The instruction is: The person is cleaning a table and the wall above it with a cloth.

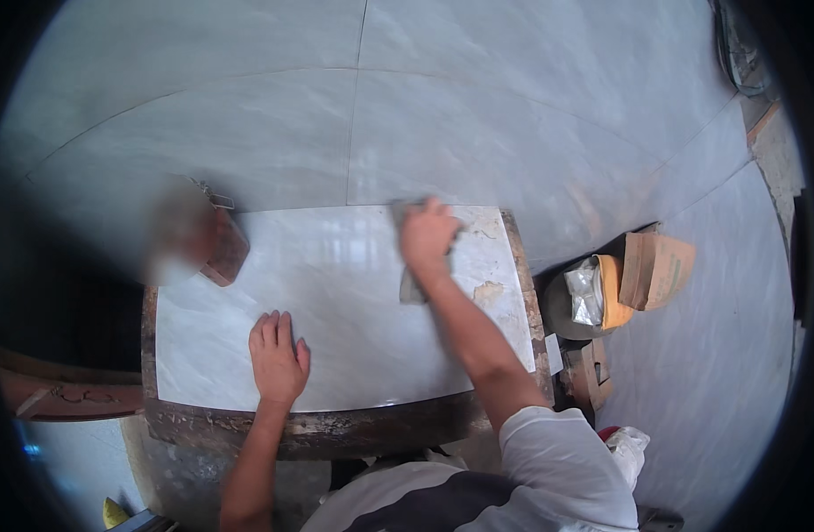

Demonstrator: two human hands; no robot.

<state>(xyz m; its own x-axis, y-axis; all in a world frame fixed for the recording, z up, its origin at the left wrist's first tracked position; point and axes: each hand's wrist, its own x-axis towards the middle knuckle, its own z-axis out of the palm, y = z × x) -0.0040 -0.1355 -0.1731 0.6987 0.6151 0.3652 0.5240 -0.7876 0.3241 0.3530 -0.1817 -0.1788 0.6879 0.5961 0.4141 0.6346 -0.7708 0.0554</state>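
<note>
A white marble-patterned slab (340, 346) lies on a worn dark wooden table (300, 425) before me. My right hand (430, 236) is closed around a flat grey trowel-like tool (412, 289) on the far right part of the slab. Its long edges run away from me, and my fingers hide most of its handle. My left hand (277, 362) rests palm down on the slab at the near left, empty, with the thumb apart from the fingers. Beige flaky residue (489, 292) marks the slab to the right of the tool.
A reddish-brown box (229, 249) with a wire clasp stands on the slab's far left corner, partly behind a blurred area. Large grey tiles (354, 133) rise behind the table. To the right are a dark bucket (560, 309), a cardboard bag (656, 269) and a cardboard box (583, 376).
</note>
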